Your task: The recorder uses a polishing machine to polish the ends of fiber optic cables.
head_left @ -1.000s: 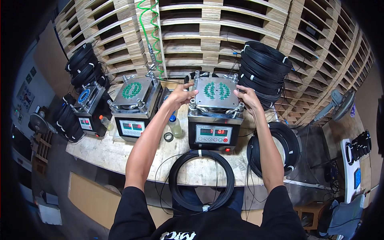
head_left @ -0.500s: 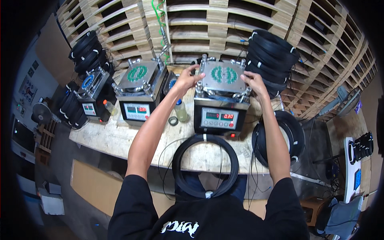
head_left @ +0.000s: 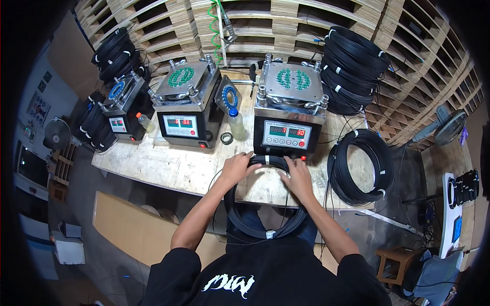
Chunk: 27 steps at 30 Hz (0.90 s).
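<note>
A ring-shaped coil of black cable (head_left: 236, 214), tied with white bands, rests partly on the table's front edge and partly against my lap. At the coil's far side, my left hand (head_left: 237, 169) grips its upper left, thumb on the inner side and fingers partly hidden. Opposite it, my right hand (head_left: 299, 178) holds the upper right with the thumb pointing inward. Directly beyond the coil stands a metal-topped polishing machine (head_left: 291, 109) with a lit red display. Its steel top plate (head_left: 293, 82) carries green round pieces in two curved groups.
Two similar machines (head_left: 181, 122) (head_left: 118, 120) stand to the left. Between machines are a blue-capped bottle (head_left: 236, 125), a tape roll (head_left: 226, 138) and a plate with a blue ring (head_left: 229, 98). More cable coils (head_left: 360, 166) lie right, with stacked coils (head_left: 352, 71) behind. Wooden pallets (head_left: 301, 25) line the back.
Both hands have come down and nearer, from the sides of the machine's top plate to the cable coil, which they now hold. The view has shifted slightly.
</note>
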Each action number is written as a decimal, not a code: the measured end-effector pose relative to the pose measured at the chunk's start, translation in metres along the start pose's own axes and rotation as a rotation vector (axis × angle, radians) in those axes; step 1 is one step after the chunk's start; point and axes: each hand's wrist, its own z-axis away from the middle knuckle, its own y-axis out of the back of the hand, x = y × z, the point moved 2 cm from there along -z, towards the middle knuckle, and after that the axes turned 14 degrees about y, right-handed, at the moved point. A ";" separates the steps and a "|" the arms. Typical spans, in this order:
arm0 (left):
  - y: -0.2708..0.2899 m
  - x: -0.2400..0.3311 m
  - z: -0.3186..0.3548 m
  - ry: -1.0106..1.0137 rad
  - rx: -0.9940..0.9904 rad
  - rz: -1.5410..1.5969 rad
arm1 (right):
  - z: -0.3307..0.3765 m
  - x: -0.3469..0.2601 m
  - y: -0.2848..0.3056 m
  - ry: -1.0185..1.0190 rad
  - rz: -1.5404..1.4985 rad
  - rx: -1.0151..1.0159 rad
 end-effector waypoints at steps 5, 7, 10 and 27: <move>-0.018 -0.015 0.011 -0.060 0.039 -0.142 | -0.013 0.007 -0.019 0.096 0.218 -0.160; -0.016 -0.021 0.022 -0.074 0.056 -0.130 | -0.009 0.008 -0.009 0.154 0.032 -0.171; -0.004 -0.020 0.046 -0.066 0.099 -0.082 | -0.006 -0.006 0.007 0.158 -0.143 -0.144; 0.349 -0.138 0.006 -0.151 0.748 -0.299 | -0.307 -0.207 0.082 0.665 -0.399 0.203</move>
